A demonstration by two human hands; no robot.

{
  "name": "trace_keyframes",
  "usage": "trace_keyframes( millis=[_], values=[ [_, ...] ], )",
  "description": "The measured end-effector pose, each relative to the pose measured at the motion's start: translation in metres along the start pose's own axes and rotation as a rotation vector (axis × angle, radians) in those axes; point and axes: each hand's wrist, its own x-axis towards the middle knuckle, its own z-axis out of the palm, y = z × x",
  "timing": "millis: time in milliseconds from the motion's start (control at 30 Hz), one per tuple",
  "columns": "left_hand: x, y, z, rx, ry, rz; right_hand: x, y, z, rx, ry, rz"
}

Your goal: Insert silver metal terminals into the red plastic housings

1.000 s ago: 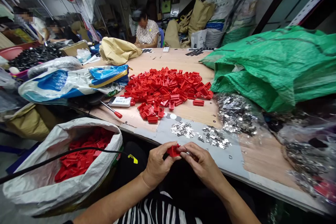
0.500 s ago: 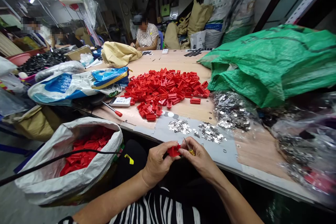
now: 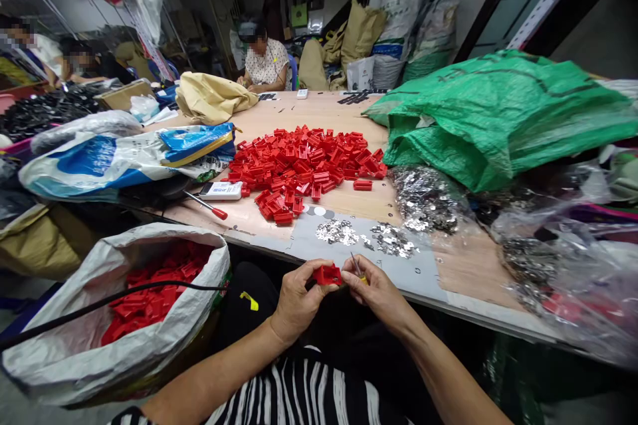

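Between thumb and fingers, my left hand (image 3: pixel 298 299) grips a small red plastic housing (image 3: pixel 327 274) just past the table's front edge. Close to its right side, my right hand (image 3: pixel 373 289) is closed around a small screwdriver (image 3: pixel 363 277) with a yellow handle, its thin metal shaft pointing up. Whether the right fingertips also pinch a small part, I cannot tell. On the table ahead lie a bright pile of small metal plates (image 3: pixel 336 232) and a darker pile of metal pieces (image 3: pixel 393 240). Behind them is a large heap of red plastic housings (image 3: pixel 304 163).
At my left stands a white sack (image 3: pixel 64 339) holding more red parts. A screwdriver with a red tip (image 3: pixel 219 214) lies near a white device (image 3: pixel 222 190). Bagged metal pieces (image 3: pixel 428 199) and a green sack (image 3: pixel 498 119) lie right. A person (image 3: pixel 269 63) sits across the table.
The view has swung slightly to the right. My right hand has drawn a little away from the red housing, whose open side now shows more.
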Motion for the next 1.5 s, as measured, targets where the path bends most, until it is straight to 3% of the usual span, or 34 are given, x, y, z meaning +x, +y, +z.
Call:
trace_keyframes(
  millis=[233,467,600,733,900,1000,1100,1200,1300,1500],
  values=[
    [-0.002,-0.004,-0.005,-0.023,-0.021,0.023,0.006,-0.002,0.007,-0.053,-0.010,0.039],
    [-0.006,-0.005,-0.012,-0.039,-0.113,0.135,-0.002,0.000,0.012,0.146,-0.164,0.108],
    [-0.009,-0.010,-0.015,-0.090,-0.160,0.122,-0.007,0.004,0.015,0.225,-0.165,0.140],
    [-0.010,-0.013,-0.018,-0.196,-0.182,0.041,-0.008,0.009,0.019,0.306,-0.167,0.158],
    [-0.006,-0.020,-0.020,-0.523,-0.119,-0.177,0.001,0.009,0.023,0.340,-0.179,0.171],
    [-0.003,-0.029,-0.018,-0.650,-0.025,-0.297,0.014,0.001,0.017,0.116,-0.154,0.141],
    [-0.001,-0.037,-0.017,-0.696,0.066,-0.364,0.033,-0.008,0.004,-0.371,0.087,-0.006],
    [0.000,-0.039,-0.018,-0.718,0.082,-0.397,0.053,-0.010,-0.010,-0.825,0.293,-0.190],
    [0.001,-0.038,-0.019,-0.733,0.085,-0.434,0.067,-0.004,-0.015,-1.023,0.287,-0.231],
    [0.003,-0.037,-0.018,-0.793,0.090,-0.495,0.076,0.003,-0.014,-1.146,0.253,-0.206]
  ],
)
